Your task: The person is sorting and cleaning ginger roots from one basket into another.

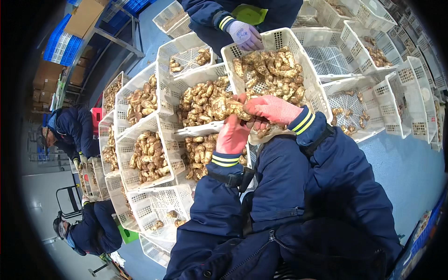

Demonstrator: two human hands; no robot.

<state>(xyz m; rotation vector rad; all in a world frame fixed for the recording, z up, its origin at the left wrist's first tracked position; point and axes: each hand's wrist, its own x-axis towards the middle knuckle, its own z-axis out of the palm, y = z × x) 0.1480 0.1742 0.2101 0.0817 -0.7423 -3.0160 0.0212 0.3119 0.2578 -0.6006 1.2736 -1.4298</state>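
A large brown-and-cream mushroom (225, 108), like a matsutake, is held over the crates with its thick end pointing left. My right hand (275, 110), in a pink glove, pinches its narrower end. Just below, my left hand (232, 135), also pink-gloved, has its fingers closed at the mushroom's underside; its fingertips are partly hidden. Under my hands, one white crate (170, 86) is heaped with similar mushrooms (201, 101). A nearer crate holds more mushrooms (198, 151), partly covered by my left hand. Another filled crate (319, 88) stands tilted just beyond my right hand.
Across from me, a co-worker's gloved hand (245, 35) rests on the tilted crate's far rim. White crates with differing amounts of mushrooms crowd both sides, including a sparsely filled one (186, 198) at left. Two people work at far left, near a metal rack (119, 42).
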